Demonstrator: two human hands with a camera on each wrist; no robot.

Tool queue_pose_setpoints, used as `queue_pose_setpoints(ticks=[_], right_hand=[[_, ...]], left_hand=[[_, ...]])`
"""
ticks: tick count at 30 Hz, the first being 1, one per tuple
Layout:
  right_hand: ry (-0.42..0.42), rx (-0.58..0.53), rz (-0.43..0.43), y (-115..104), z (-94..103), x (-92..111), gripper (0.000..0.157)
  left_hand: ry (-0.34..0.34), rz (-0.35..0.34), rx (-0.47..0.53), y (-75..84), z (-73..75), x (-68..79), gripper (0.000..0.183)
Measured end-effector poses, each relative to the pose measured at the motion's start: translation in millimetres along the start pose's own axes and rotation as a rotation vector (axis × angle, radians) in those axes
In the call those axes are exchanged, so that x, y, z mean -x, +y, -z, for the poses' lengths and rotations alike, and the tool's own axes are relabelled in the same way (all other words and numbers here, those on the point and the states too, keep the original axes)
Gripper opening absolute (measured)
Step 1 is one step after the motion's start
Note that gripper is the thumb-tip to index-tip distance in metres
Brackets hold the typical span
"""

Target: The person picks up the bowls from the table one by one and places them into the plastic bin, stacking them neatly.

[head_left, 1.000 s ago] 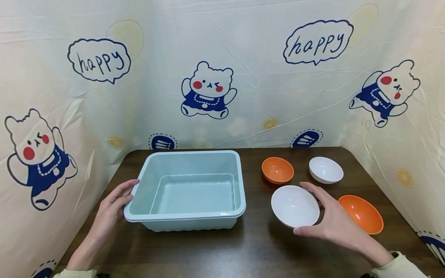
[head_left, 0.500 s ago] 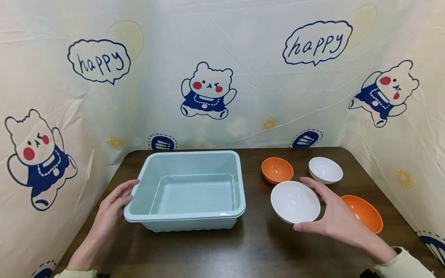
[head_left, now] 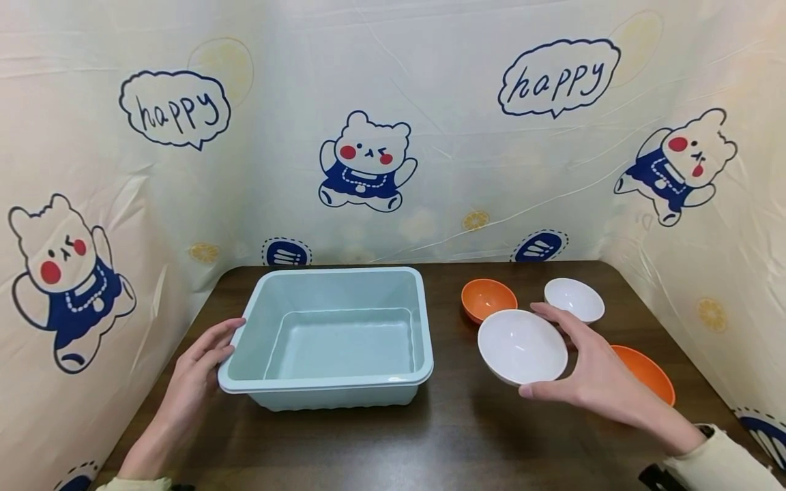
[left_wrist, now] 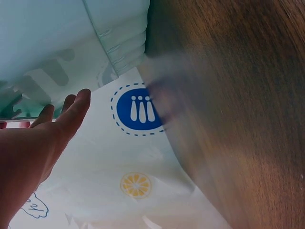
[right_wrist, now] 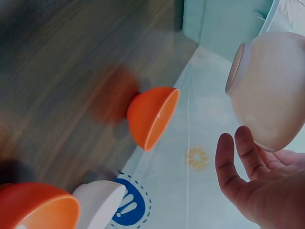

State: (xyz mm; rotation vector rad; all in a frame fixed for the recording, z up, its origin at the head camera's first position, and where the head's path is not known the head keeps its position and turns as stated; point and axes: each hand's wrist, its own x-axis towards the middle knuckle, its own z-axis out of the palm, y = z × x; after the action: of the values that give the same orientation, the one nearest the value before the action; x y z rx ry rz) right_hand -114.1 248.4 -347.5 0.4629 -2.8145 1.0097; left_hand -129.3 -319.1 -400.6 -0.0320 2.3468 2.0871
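Observation:
My right hand (head_left: pixel 604 375) holds a white bowl (head_left: pixel 522 346) by its right side, thumb at the near edge and fingers at the far edge. The bowl is raised above the table, its foot showing in the right wrist view, where the bowl (right_wrist: pixel 271 90) partly runs out of frame. My left hand (head_left: pixel 195 375) rests at the left rim of a pale blue-green plastic tub (head_left: pixel 325 384). In the left wrist view the fingers (left_wrist: pixel 76 112) lie fairly straight against the tub's outer wall (left_wrist: pixel 52 52). The tub has nothing in it.
An orange bowl (head_left: pixel 488 299) and a second white bowl (head_left: pixel 574 300) stand at the back right of the dark wood table (head_left: pixel 393 450). Another orange bowl (head_left: pixel 647 374) is partly hidden behind my right hand. A printed cloth (head_left: pixel 460 170) hangs around the back and sides.
My right hand has lifted the white bowl upward, now overlapping the back orange bowl's front edge in the head view. The left hand and tub stay in place.

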Motion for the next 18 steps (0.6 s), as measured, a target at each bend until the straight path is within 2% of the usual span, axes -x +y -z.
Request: queue_pose_setpoints(ticks=[12,18], right_hand=[[0.016,-0.022,0.025,-7.1,2.2,-4.9,0.107],[0.018,-0.040,0.029,-10.5,5.4,-8.1,0.109]], left_hand=[[0.002,-0.011,0.008,-1.9,0.1,0.8,0.045],[0.004,-0.043,0.035,-4.1,0.0,-0.1,0.044]])
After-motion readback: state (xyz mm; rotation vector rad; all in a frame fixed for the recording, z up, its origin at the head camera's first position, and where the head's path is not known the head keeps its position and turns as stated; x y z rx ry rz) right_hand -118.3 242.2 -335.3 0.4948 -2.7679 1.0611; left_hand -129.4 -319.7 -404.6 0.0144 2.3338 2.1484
